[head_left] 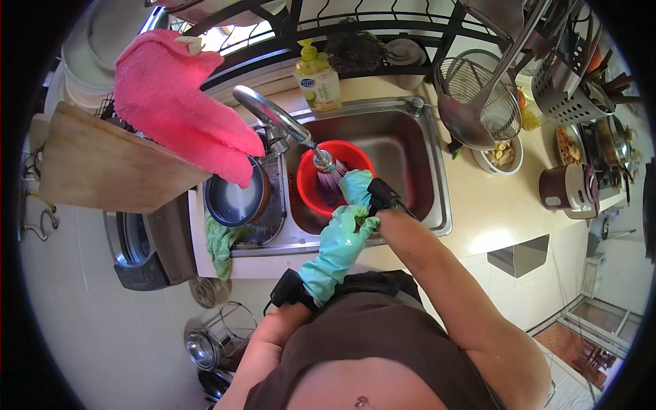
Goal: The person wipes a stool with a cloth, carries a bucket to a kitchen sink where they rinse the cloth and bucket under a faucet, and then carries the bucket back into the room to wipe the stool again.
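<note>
Over to the sink's (pixel 437 205) surroundings: just behind its back rim stands a yellow-green soap bottle (pixel 318 82). Left of the sink, a dark pan (pixel 236 198) sits on the drainer, a pink towel (pixel 174 102) draped above it, a green cloth (pixel 222 242) hanging below. Further left, a wooden cutting board (pixel 102 164). Right of the sink, on the counter (pixel 492 212), a wire strainer (pixel 488 96), a big ladle (pixel 471 113) and a maroon cooker (pixel 568 188).

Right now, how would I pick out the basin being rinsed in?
Find the steel sink in the pale counter. Under its curved tap sits a round red basin, both teal-gloved hands at its rim. It is the only red thing there; the pan beside it is dark.
</note>
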Demonstrator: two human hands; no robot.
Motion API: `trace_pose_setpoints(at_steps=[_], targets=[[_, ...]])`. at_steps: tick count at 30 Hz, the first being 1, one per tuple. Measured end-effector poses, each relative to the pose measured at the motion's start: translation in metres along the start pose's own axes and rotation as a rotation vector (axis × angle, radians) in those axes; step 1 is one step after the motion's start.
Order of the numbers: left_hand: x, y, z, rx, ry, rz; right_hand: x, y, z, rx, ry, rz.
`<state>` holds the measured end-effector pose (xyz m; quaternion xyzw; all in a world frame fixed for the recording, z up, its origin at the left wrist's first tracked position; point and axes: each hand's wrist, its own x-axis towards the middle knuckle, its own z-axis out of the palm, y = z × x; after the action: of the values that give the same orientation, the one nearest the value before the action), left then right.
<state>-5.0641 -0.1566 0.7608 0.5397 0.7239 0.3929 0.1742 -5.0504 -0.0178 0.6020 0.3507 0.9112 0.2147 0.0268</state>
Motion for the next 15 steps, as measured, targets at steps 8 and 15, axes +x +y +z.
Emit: trace_pose_setpoints(at_steps=[8, 15], targets=[[0.01, -0.017, 0.004, 0.202, -0.247, 0.032, -0.003, -0.024, 0.007, -0.263, 0.043, 0.093], [-0.017, -0.024, 0.022, 0.058, 0.047, 0.275, 0.003, -0.001, -0.001, 1.267, -0.365, -0.046]])
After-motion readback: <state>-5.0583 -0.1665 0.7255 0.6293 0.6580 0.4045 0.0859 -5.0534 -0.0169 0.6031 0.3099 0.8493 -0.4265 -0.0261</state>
